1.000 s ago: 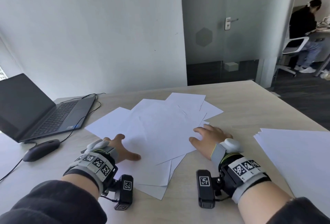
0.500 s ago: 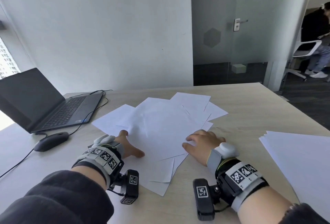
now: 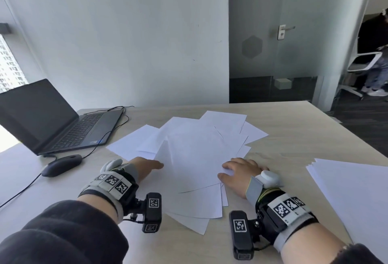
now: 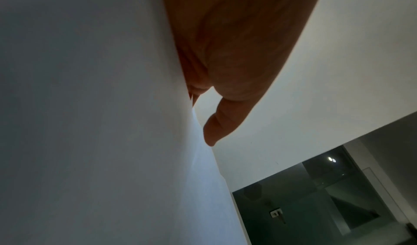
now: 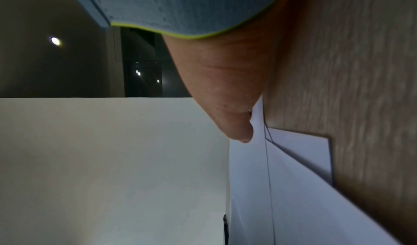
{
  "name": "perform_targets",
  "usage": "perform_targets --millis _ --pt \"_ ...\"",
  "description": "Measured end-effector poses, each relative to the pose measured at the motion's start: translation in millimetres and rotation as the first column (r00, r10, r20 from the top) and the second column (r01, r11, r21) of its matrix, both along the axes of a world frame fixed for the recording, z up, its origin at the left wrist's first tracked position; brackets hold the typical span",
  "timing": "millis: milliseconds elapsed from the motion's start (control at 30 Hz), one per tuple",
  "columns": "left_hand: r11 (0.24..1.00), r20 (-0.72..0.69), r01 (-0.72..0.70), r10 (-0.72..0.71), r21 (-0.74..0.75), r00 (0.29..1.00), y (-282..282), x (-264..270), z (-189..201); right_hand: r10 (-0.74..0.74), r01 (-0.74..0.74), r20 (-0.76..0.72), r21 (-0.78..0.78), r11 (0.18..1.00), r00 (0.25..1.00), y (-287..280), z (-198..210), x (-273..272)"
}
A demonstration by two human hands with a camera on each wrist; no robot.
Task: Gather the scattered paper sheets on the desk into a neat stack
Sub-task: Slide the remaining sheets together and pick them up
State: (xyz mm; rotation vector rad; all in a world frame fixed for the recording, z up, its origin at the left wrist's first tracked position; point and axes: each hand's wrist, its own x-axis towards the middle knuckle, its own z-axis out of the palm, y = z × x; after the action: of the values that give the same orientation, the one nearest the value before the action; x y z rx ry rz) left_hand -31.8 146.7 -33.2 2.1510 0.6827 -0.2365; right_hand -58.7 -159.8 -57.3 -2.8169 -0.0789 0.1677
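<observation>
Risk of buckled or escaping sheets while squeezing the fan together.

Paper sheets [image 3: 195,158] fanned out mid-table, overlapping at many angles, flanked by left hand [image 3: 144,168] and right hand [image 3: 241,174]. Left fingers tucked under a lifted sheet edge with the thumb [image 4: 216,125] free beside it; whether clamped, cannot tell. Right fingers [image 3: 231,164] loosely bent, apart, resting on the sheets' right edge, thumb [image 5: 239,131] near the paper, pinching nothing visible. Likely trouble: pushing inward on limp single sheets could bow or crease them instead of sliding them; lower sheets near the front table edge [image 3: 189,219] and far corners [image 3: 252,133] lie outside both palms and may stay behind or skew. Separate pile [image 3: 352,190] at right sits well apart. Mouse [image 3: 62,165] and laptop [image 3: 52,120] close enough on the left for a sliding sheet to snag the cable.
</observation>
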Motion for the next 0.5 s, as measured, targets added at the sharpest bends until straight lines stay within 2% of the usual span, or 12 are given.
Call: perform_targets --millis 100,267,367,433,500 --pt "0.999 -0.001 0.035 -0.035 0.037 0.999 -6.6 -8.5 7.0 0.011 -0.013 0.037 0.05 0.999 0.999 0.5 1.8 0.6" --pt "0.997 0.084 0.029 -0.023 -0.074 0.996 -4.4 -10.7 5.7 0.03 -0.049 0.12 0.157 0.986 0.992 8.0 0.7 -0.8" --pt "0.985 0.128 0.009 0.013 -0.173 0.992 3.8 -7.3 -5.8 -0.062 0.049 0.119 0.115 0.992 0.991 -1.6 2.6 2.6" --pt "0.96 0.155 0.0 0.045 -0.279 0.987 0.3 -15.9 -2.2 -0.109 0.105 0.06 0.062 0.992 0.992 -8.8 2.2 5.5" --pt "0.937 0.166 -0.01 0.073 -0.349 0.983 -3.5 -21.2 -1.4 -0.094 0.094 -0.01 0.013 0.995 0.996 -9.5 -3.0 9.4"
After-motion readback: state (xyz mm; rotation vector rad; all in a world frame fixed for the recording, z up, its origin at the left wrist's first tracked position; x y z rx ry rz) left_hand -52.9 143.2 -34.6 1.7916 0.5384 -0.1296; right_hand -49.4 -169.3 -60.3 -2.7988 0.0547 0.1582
